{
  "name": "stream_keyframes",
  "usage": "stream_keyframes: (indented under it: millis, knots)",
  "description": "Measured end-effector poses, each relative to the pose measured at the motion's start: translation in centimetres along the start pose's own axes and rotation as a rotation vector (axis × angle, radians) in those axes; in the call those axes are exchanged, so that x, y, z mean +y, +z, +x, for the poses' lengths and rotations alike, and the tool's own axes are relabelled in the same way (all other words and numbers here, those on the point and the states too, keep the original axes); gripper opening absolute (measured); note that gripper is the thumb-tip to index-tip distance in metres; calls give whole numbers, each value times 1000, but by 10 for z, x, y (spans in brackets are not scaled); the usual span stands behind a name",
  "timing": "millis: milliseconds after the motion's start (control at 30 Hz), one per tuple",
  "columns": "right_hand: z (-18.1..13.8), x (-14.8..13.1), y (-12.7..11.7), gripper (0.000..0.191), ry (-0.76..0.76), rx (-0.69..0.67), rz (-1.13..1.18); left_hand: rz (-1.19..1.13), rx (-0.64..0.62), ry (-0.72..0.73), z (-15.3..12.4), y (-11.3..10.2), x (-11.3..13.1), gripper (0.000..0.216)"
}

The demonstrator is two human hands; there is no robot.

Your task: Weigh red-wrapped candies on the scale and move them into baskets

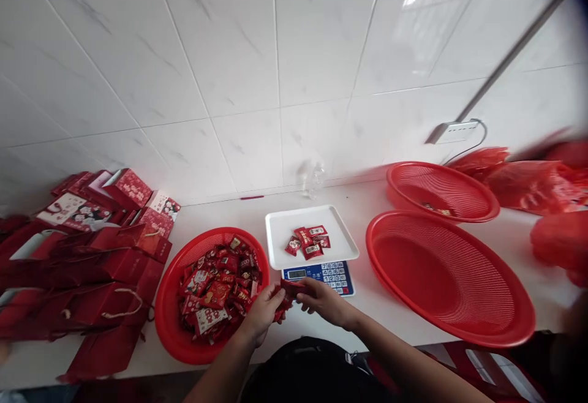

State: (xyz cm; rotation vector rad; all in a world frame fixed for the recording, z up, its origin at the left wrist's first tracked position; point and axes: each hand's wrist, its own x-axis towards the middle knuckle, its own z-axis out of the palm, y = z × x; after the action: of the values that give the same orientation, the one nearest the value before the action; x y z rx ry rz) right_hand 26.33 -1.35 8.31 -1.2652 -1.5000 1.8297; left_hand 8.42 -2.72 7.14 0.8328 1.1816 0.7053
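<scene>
My left hand [263, 312] and my right hand [324, 300] meet just in front of a small scale [321, 275], both closed on red candy packets [290, 289] held between them. To the left of my hands, a red round basket [171, 323] is heaped with red wrapped candies [218, 286]. The scale's white tray [285, 237] carries several red candy packets [309, 241].
A pile of red gift bags and boxes [87, 250] fills the left of the white counter. Two large empty-looking red baskets [448, 280] [441, 190] stand at right, with red plastic bags [533, 185] behind. A clear bottle [315, 177] stands by the tiled wall.
</scene>
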Motion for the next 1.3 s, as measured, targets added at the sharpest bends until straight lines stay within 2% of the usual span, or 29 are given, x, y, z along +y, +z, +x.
stream_keyframes:
  millis: [133,233,367,400,467,533,667,867,967,1033,1133,1200,1300]
  knots:
    - [-6,4,-1,44,-1,4,-19,-29,217,18,-8,-38,4,41]
    - [-12,13,-7,49,34,14,-55,216,387,76,-16,-77,8,37]
    - [-21,24,-12,50,86,44,-76,787,257,112,-16,-121,8,31]
    - [-24,26,-12,50,99,55,-78,914,263,121,-11,-129,8,29]
    - [-27,28,-13,50,119,77,-78,1132,370,124,1,-141,5,27]
    - [-29,29,-13,50,129,96,-77,1267,460,91,17,-148,2,30]
    - [-31,29,-12,50,123,106,-89,1321,474,33,41,-154,-5,33]
    - [-34,39,-10,47,124,135,-105,1323,528,39,39,-154,0,16]
    - [-35,41,-8,44,140,154,-114,1153,577,141,36,-142,15,9]
    - [-35,40,-6,41,148,159,-126,967,558,264,39,-125,28,15]
    - [-35,38,-5,38,141,156,-155,819,407,407,57,-87,47,22]
    - [-35,37,-5,37,132,161,-176,862,337,463,76,-59,55,22]
    - [-39,38,-8,36,140,181,-196,1006,345,489,108,-23,62,21]
